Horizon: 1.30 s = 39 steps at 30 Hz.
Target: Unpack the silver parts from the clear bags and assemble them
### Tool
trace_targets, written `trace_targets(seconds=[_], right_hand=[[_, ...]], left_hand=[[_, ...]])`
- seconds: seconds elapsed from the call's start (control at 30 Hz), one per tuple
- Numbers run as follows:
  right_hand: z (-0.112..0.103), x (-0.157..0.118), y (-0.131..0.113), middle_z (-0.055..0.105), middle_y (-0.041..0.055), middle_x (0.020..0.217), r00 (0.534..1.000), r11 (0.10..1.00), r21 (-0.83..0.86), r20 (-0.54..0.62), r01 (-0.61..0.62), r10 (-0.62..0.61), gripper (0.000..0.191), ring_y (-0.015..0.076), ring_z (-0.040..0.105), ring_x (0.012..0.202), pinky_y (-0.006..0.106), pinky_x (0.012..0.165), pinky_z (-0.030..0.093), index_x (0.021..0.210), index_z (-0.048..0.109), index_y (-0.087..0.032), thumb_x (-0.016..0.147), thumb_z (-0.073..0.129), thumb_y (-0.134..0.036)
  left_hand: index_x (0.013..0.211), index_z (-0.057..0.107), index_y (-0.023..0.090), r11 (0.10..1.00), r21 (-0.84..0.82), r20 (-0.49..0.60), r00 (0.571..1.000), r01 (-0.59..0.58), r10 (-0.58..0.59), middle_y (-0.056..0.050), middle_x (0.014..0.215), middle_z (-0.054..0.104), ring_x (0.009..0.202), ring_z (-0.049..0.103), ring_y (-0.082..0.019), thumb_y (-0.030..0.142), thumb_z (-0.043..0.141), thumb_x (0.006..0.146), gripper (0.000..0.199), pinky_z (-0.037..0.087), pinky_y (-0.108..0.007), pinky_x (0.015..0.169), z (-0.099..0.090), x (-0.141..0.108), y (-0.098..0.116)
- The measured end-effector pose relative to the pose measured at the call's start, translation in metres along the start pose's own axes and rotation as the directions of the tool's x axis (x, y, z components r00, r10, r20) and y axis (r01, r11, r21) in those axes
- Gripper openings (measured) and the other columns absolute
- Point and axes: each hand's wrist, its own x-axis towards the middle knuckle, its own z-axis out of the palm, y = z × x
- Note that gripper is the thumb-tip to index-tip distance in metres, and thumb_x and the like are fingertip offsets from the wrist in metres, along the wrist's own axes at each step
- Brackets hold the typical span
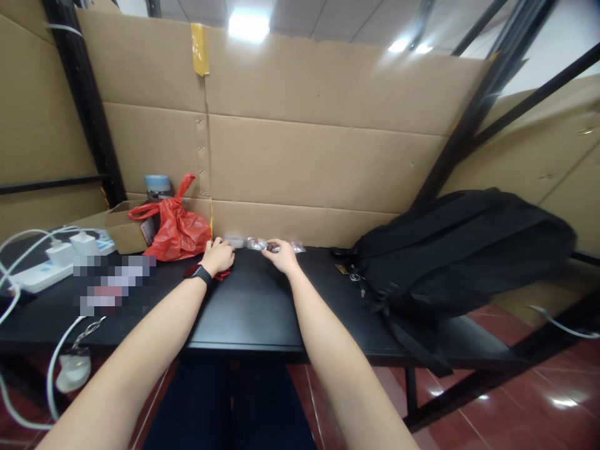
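Both my arms reach to the back of a black table (pixel 253 312). My left hand (pixel 218 256), with a dark watch on the wrist, is beside a red plastic bag (pixel 180 228), at the left end of a row of small clear packets. What its fingers hold, if anything, is too small to tell. My right hand (pixel 282 256) has its thumb and fingers closed around a small dark reddish item at the row. A clear packet (pixel 257 243) lies between my hands, and another clear packet (pixel 297 247) shows just right of my right hand.
A black backpack (pixel 469 250) covers the table's right side. On the left are a white power strip (pixel 47 272) with cables, a small cardboard box (pixel 126 228) and a jar with a blue lid (pixel 157 183). A cardboard wall (pixel 304 156) stands behind the table.
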Motion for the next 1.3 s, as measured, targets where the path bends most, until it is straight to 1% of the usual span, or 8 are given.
trace_targets(seconds=[0.23,0.43,0.63,0.77,0.93,1.1,1.2,1.3], right_hand=[[-0.001,-0.001,-0.002,0.075,0.0075,0.098,1.0,1.0,0.02,0.004,-0.009,0.008,0.03,0.0215,0.069,0.095,0.034,0.091,0.051,0.102,0.072,-0.018,0.074,0.077,-0.028],[0.001,0.0,0.001,0.075,0.0078,0.097,1.0,1.0,0.011,-0.001,0.01,-0.01,0.03,0.0217,0.069,0.094,0.034,0.089,0.052,0.102,0.072,-0.018,0.075,0.076,-0.03],[-0.003,0.002,0.003,0.074,0.0083,0.099,0.999,0.999,0.023,-0.003,0.033,-0.033,0.032,0.022,0.068,0.096,0.035,0.093,0.05,0.104,0.072,-0.018,0.075,0.076,-0.03],[-0.013,0.004,0.003,0.073,0.0088,0.104,0.999,0.999,0.018,-0.029,0.033,-0.033,0.036,0.0221,0.067,0.099,0.036,0.094,0.05,0.109,0.072,-0.018,0.076,0.074,-0.033],[-0.029,0.004,0.008,0.073,0.0078,0.103,0.998,0.998,-0.015,-0.012,0.061,-0.061,0.036,0.0214,0.068,0.098,0.036,0.094,0.049,0.109,0.073,-0.019,0.074,0.077,-0.028],[-0.038,0.001,0.009,0.073,0.0074,0.104,0.988,0.995,-0.061,0.138,0.079,-0.07,0.036,0.0206,0.068,0.096,0.033,0.091,0.05,0.108,0.075,-0.02,0.072,0.079,-0.02],[-0.042,0.0,0.005,0.072,0.0069,0.107,0.977,0.992,-0.082,0.2,0.092,-0.074,0.042,0.019,0.067,0.093,0.032,0.088,0.051,0.112,0.074,-0.021,0.07,0.08,-0.019],[-0.047,-0.002,-0.004,0.073,0.0051,0.103,0.972,0.992,-0.073,0.216,0.107,-0.089,0.045,0.0174,0.067,0.087,0.031,0.085,0.051,0.115,0.072,-0.022,0.07,0.081,-0.025]], left_hand=[[0.116,0.072,0.025,0.998,-0.055,-0.003,1.0,0.011,-0.011,-0.01,0.146,0.055,0.129,0.041,-0.037,0.031,0.045,0.093,0.036,0.03,-0.058,0.101,0.009,0.005,-0.009],[0.118,0.069,0.025,0.996,-0.089,0.008,1.0,0.007,-0.007,-0.009,0.136,0.064,0.128,0.043,-0.035,0.03,0.045,0.094,0.035,0.031,-0.056,0.1,0.012,0.005,-0.008],[0.114,0.067,0.02,0.991,-0.042,-0.239,0.964,-0.127,0.113,-0.014,0.126,0.066,0.122,0.05,-0.031,0.017,0.043,0.094,0.032,0.031,-0.05,0.099,-0.019,-0.002,0.003],[0.113,0.064,0.02,0.975,-0.118,-0.295,0.944,-0.187,0.146,-0.011,0.103,0.071,0.102,0.062,-0.026,0.017,0.046,0.095,0.026,0.037,-0.041,0.092,-0.037,-0.008,0.02],[0.093,0.063,0.02,0.92,-0.212,-0.214,0.934,-0.329,0.285,-0.005,0.091,0.071,0.082,0.065,-0.02,0.021,0.057,0.091,0.006,0.042,-0.029,0.076,-0.031,-0.018,0.034],[0.082,0.061,0.021,0.899,-0.212,-0.009,0.921,-0.383,0.39,-0.002,0.082,0.07,0.076,0.064,-0.019,0.027,0.06,0.087,0.008,0.041,-0.028,0.069,-0.021,-0.022,0.04],[0.089,0.064,0.022,0.884,-0.246,0.057,0.904,-0.398,0.423,-0.001,0.087,0.071,0.079,0.065,-0.018,0.03,0.057,0.091,0.011,0.041,-0.027,0.072,-0.021,-0.023,0.042],[0.106,0.067,0.025,0.877,-0.258,0.092,0.893,-0.406,0.441,-0.003,0.107,0.071,0.097,0.065,-0.02,0.035,0.055,0.093,0.02,0.042,-0.03,0.084,-0.023,-0.025,0.043]])
